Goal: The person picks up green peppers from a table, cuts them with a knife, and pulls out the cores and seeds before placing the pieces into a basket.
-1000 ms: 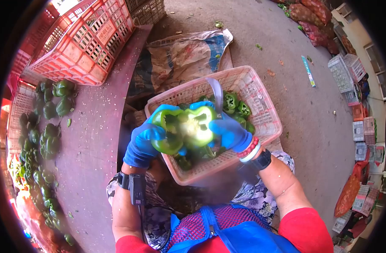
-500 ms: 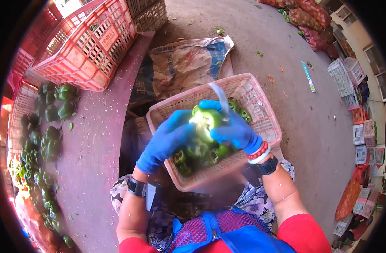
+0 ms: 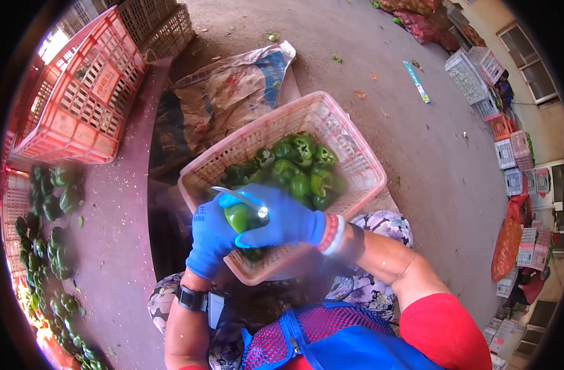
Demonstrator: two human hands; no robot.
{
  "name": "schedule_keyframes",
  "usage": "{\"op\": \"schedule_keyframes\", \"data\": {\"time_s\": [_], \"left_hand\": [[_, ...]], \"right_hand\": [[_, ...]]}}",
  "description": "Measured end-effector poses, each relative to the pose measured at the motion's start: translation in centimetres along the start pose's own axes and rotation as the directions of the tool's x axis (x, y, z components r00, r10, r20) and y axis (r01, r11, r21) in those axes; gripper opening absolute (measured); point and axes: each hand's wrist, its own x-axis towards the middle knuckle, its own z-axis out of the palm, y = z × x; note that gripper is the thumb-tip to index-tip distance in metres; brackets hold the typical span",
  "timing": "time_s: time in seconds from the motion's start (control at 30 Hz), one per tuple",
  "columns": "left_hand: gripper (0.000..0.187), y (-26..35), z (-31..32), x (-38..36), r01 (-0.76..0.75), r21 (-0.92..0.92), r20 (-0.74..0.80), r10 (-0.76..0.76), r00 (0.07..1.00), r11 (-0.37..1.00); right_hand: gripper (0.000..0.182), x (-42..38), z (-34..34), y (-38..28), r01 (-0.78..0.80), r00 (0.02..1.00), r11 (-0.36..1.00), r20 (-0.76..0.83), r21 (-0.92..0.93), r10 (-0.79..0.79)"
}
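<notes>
My left hand [image 3: 209,237], in a blue glove, is closed round a green bell pepper [image 3: 238,217] above the near left side of a pink plastic crate [image 3: 362,157]. My right hand [image 3: 285,217], gloved alike, comes in from the right and grips a small knife [image 3: 242,196] with a curved blade. Its blade lies over the top of the pepper, and the right fingers touch the pepper's side. The handle is mostly hidden in the glove. Inside the crate lie several green peppers [image 3: 288,171], some cut open.
Whole green peppers [image 3: 61,253] lie in a row on the purplish surface [image 3: 118,228] at left. A tall pink crate [image 3: 94,92] stands behind them. A flattened paper sack [image 3: 223,89] lies beyond my crate. Stacked crates [image 3: 467,77] and filled mesh sacks [image 3: 425,28] line the far right.
Both hands have moved down and left, toward the crate's near edge. The hollow cut pepper no longer shows in my hands; a smooth green pepper is there now. The view has shifted somewhat.
</notes>
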Motion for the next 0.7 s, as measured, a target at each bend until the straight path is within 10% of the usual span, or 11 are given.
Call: {"op": "schedule_keyframes", "data": {"time_s": [0.23,0.47,0.5,0.57,0.6,0.63,0.67,0.7], "left_hand": [[0.076,-0.3,-2.5,0.5,0.096,-0.413,0.193,-0.016,0.981,0.906],[0.046,-0.5,-3.3,0.4,0.099,-0.455,0.188,-0.014,0.982,0.885],[0.049,-2.3,-2.5,0.5,-0.199,-0.263,-0.051,0.193,0.98,0.944],[0.061,-5.6,-0.6,0.6,-0.586,0.297,-0.323,0.657,0.681,0.754],[0.084,-5.8,-0.1,-0.1,-0.52,0.181,-0.332,0.549,0.767,0.835],[0.058,-5.8,0.7,0.3,-0.271,-0.421,-0.19,0.208,0.96,0.865],[0.043,-5.8,1.6,0.6,0.077,-0.851,-0.014,-0.17,0.985,0.519],[0.055,-3.2,-0.4,0.9,0.364,-0.927,0.35,-0.139,0.926,0.089]], "right_hand": [[0.063,0.4,-1.1,-1.3,-0.247,0.967,0.663,0.136,0.706,0.215],[0.063,-0.1,-1.0,-1.5,-0.255,0.957,0.587,0.112,0.768,0.269],[0.062,-0.2,-1.0,-1.5,-0.237,0.958,0.552,0.099,0.799,0.268],[0.061,-0.2,-0.3,-1.0,-0.143,0.962,0.386,0.036,0.911,0.27],[0.061,-0.1,-0.3,-0.9,-0.089,0.962,0.312,0.001,0.946,0.274],[0.061,0.2,-0.9,-0.7,-0.082,0.961,0.34,-0.016,0.937,0.275],[0.06,0.5,-1.4,-0.6,-0.075,0.961,0.367,-0.032,0.927,0.275],[0.062,0.6,-2.9,-0.8,-0.084,0.958,0.379,-0.03,0.922,0.286]]}}
